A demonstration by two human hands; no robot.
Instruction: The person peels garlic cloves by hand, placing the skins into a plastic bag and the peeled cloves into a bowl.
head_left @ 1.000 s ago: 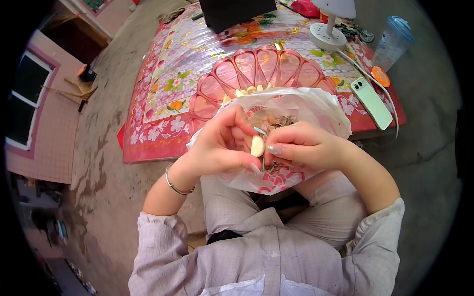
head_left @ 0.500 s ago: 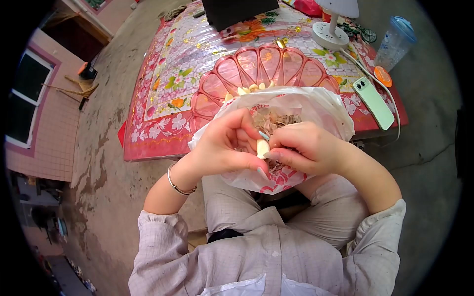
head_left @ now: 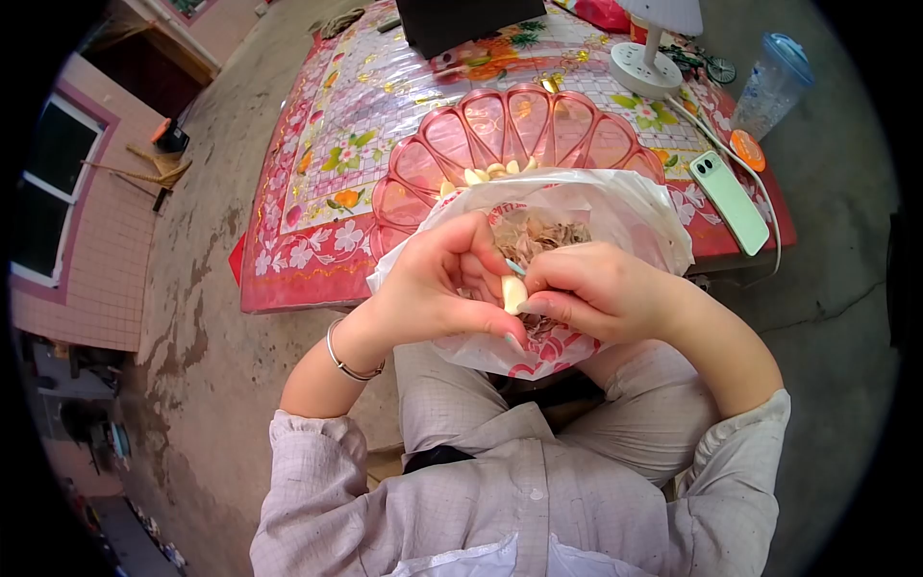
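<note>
Between the fingertips of my left hand point(head_left: 447, 284) is a pale, peeled-looking garlic clove point(head_left: 513, 293). My right hand point(head_left: 591, 291) is closed in a pinch against the clove's right side; whether a bit of skin is in that pinch is too small to tell. Both hands are over a white plastic bag point(head_left: 646, 213) with red print, its mouth open. Dry brownish garlic skins point(head_left: 550, 236) lie inside it. Behind the bag stands a pink, petal-shaped translucent plate point(head_left: 442, 135), with several pale cloves point(head_left: 495, 171) near its middle, partly hidden by the bag.
The table point(head_left: 279, 279) has a floral plastic cover. To the right lie a light green phone point(head_left: 731, 207), an orange round object point(head_left: 746, 150), a white cable and a clear tumbler with a blue lid point(head_left: 774, 87). A white lamp point(head_left: 644, 69) and a black panel point(head_left: 466, 24) stand farther back.
The clove has turned slightly between my fingers, and my right fingertips have shifted a little along it. Otherwise both hands stay in nearly the same place.
</note>
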